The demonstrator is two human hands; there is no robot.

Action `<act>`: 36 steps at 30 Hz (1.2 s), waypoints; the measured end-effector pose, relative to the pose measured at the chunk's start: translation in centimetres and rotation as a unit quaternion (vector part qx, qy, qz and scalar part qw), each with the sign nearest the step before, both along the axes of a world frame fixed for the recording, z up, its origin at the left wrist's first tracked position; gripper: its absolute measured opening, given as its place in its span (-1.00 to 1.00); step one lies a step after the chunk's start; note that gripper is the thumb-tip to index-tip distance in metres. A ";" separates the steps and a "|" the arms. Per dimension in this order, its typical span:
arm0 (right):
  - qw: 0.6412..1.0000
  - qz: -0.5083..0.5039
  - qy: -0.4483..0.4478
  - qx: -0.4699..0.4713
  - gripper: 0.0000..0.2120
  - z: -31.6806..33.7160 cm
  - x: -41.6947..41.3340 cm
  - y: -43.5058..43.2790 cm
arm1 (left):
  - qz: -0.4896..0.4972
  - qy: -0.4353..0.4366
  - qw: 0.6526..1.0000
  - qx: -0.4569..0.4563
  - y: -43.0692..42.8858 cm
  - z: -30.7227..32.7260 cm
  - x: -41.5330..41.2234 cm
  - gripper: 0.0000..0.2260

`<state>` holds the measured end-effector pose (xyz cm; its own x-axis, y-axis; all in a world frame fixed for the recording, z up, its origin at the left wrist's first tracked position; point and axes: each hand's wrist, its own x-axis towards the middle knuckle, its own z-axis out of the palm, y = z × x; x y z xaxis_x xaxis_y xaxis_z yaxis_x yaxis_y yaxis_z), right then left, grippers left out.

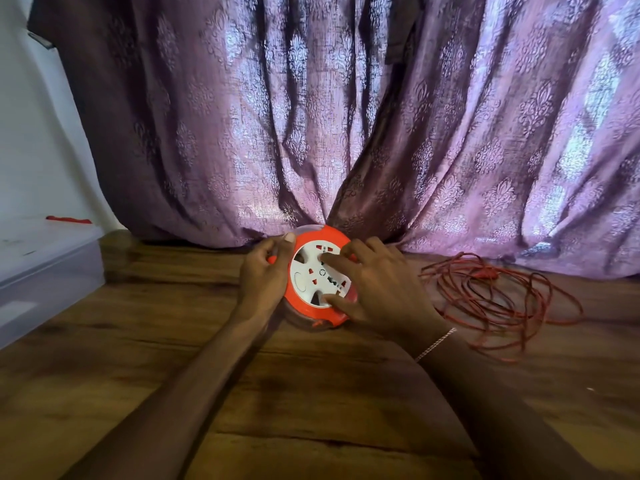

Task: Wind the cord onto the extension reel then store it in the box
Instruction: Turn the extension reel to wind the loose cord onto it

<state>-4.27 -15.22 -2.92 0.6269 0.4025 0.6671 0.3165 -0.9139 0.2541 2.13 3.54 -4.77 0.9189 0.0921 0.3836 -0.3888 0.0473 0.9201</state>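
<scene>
An orange extension reel (313, 275) with a white socket face rests tilted on the wooden table (242, 393), close to the curtain. My left hand (265, 270) grips its left rim, thumb on the top edge. On the white face lies my right hand (377, 289), fingers spread, with fingertips in the recesses. The red cord (498, 299) sits in a loose tangled heap on the table to the right of the reel, with its plug among the loops. A short bit of cord shows at the reel's lower edge.
A translucent plastic box with a white lid (45, 265) stands at the left edge. A purple patterned curtain (346, 116) hangs right behind the reel and touches the table. A small red object (69, 220) lies on the lid.
</scene>
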 end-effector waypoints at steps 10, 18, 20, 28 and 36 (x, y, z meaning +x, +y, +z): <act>0.993 -0.026 -0.091 -0.064 -0.46 0.3 -0.2 1.2 | 0.049 -0.052 0.995 0.073 -0.3 0.0 -0.3 -0.51; 0.992 -0.055 -0.110 -0.017 -0.49 0.8 -1.0 1.2 | 0.065 -0.105 0.987 0.107 -0.2 0.5 -0.6 -0.57; 0.992 -0.066 -0.110 -0.020 -0.48 1.0 -1.2 1.1 | 0.074 -0.119 0.977 0.162 -0.2 0.2 -0.4 -0.52; 0.982 -0.172 -0.073 -0.036 -0.41 0.7 -1.7 2.3 | 0.073 -0.197 0.940 0.268 -0.4 -1.2 -0.2 -0.53; 0.918 -0.149 0.099 0.354 -0.37 1.4 -1.3 2.1 | 0.071 -0.210 0.943 0.247 -1.2 -1.1 -1.0 -0.51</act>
